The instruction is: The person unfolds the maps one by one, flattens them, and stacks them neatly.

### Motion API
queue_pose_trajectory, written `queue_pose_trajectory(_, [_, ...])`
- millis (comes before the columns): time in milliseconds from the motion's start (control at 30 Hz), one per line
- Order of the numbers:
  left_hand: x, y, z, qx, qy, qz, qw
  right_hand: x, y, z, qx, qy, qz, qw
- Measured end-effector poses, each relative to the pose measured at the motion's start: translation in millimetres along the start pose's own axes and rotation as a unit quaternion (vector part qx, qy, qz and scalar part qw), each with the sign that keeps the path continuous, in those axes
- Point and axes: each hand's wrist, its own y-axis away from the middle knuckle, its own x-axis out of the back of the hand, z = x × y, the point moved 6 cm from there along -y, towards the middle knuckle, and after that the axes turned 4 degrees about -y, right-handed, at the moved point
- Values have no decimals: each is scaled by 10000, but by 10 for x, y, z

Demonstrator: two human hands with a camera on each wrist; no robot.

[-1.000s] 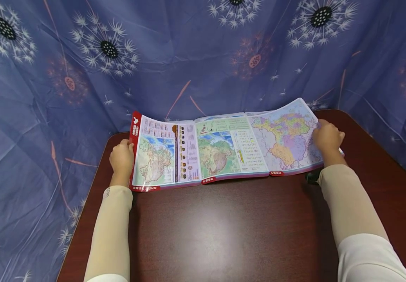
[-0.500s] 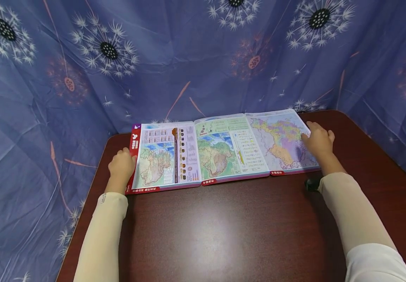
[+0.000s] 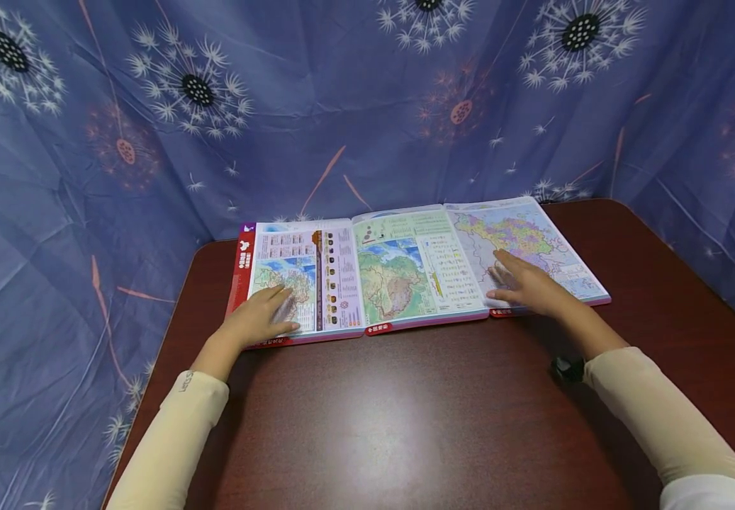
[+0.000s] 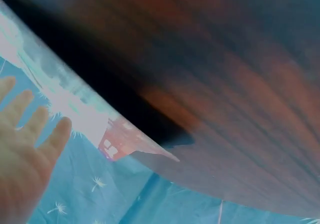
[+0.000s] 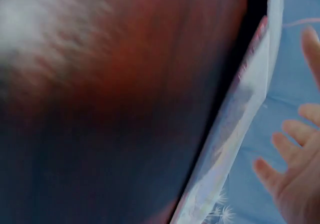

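A fold-out paper map (image 3: 399, 283) lies across the far half of the table in three printed panels, with a red strip along its left edge. Over its left panel is my left hand (image 3: 249, 329), fingers straight and holding nothing. My right hand (image 3: 529, 287) hovers over the right panel, thumb apart from the fingers. In the left wrist view a gap shows between the left hand (image 4: 25, 149) and the map (image 4: 75, 103). Spread fingers of the right hand (image 5: 300, 169) also stand clear of the map (image 5: 235, 114) in the right wrist view.
The dark reddish-brown wooden table (image 3: 373, 411) has rounded far corners. A blue curtain (image 3: 341, 106) with dandelion prints hangs behind it and at both sides. A small black object (image 3: 568, 368) sits by the right wrist, at the sleeve's end.
The map's right end and left edge have come down flat onto the table. Both hands have let go of its edges and moved inward over the outer panels.
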Motion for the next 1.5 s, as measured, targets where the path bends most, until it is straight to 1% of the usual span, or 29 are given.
queue_pose_trajectory(67, [-50, 37, 24, -73, 66, -265, 9996, -95, 14, -23, 117, -233, -366, 9990])
queue_pose_trajectory(133, [-99, 69, 26, -50, 108, -480, 9988, -177, 29, -29, 159, -364, -656, 9971])
queue_pose_trajectory(200, [-129, 96, 24, 36, 165, -608, 9980, -233, 47, -29, 135, -425, -819, 9956])
queue_pose_trajectory(267, [-149, 114, 20, 100, 215, -649, 9976, -267, 62, -22, 104, -427, -899, 9950])
queue_pose_trajectory(333, [-165, 120, 19, 153, 262, -667, 9973, -285, 74, -12, 70, -418, -919, 9949])
queue_pose_trajectory(633, [-190, 91, 6, 136, 261, -595, 9978, -288, 70, 32, 32, -390, -959, 9946])
queue_pose_trajectory(900, [-183, 25, -20, 187, 358, -523, 9978, -295, -13, 105, -146, -404, -978, 9943])
queue_pose_trajectory(1100, [-196, -42, -74, 216, 380, -490, 9978, -311, -82, 157, -267, -488, -1016, 9933])
queue_pose_trajectory(1267, [-180, -78, -92, 296, 493, -508, 9971, -307, -100, 179, -462, -602, -1085, 9912])
queue_pose_trajectory(1500, [-165, -87, -89, 387, 521, -541, 9964, -293, -101, 164, -534, -602, -1130, 9903])
